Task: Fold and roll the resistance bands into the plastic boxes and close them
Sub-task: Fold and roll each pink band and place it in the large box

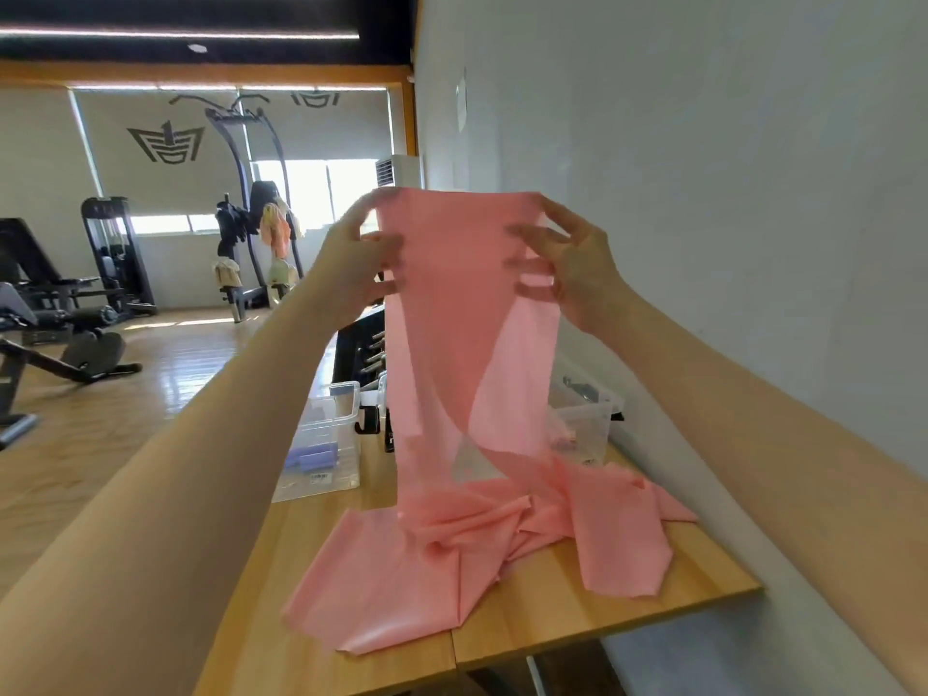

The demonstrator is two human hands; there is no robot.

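A wide pink resistance band [452, 313] hangs in the air, folded over at its top edge. My left hand [359, 258] pinches the top left corner and my right hand [572, 258] pinches the top right corner, both raised above the table. The band's lower part lies crumpled and spread on the wooden table [627, 610]. A clear plastic box [324, 444] stands open at the table's left edge with a purple rolled band [309, 459] inside. A second clear box [585, 424] stands behind the band at the right, near the wall.
A white wall runs close along the table's right side. Dark objects stand behind the hanging band at the table's far end. Gym machines and benches stand on the wooden floor at the left.
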